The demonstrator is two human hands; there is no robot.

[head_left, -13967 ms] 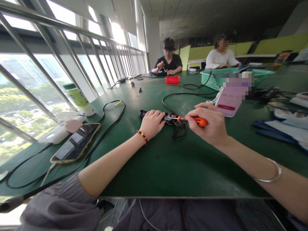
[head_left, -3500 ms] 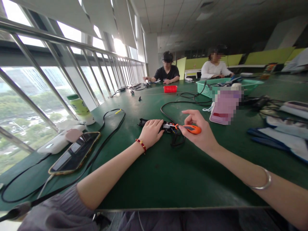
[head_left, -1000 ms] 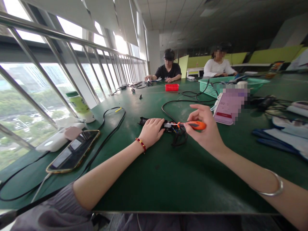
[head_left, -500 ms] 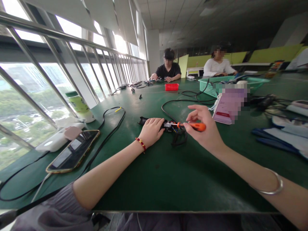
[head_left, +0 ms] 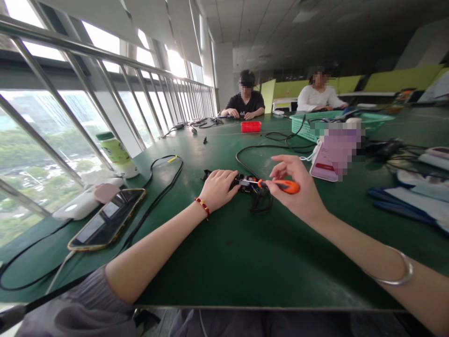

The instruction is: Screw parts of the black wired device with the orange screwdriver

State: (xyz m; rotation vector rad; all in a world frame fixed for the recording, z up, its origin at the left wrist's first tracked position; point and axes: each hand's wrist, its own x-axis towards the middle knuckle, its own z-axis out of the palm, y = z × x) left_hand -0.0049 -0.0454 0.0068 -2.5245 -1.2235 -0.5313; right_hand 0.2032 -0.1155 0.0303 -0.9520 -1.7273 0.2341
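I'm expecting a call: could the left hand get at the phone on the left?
Probably, once it lets go: the left hand holds the black device, but only a black cable appears to lie between that hand and the phone.

Left hand (head_left: 218, 191) curls palm-down; right hand (head_left: 303, 201) pinches, seemingly thumb-to-forefinger.

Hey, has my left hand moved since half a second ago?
Yes, slightly left: judged against the resting black phone, your left hand is now a little closer to it.
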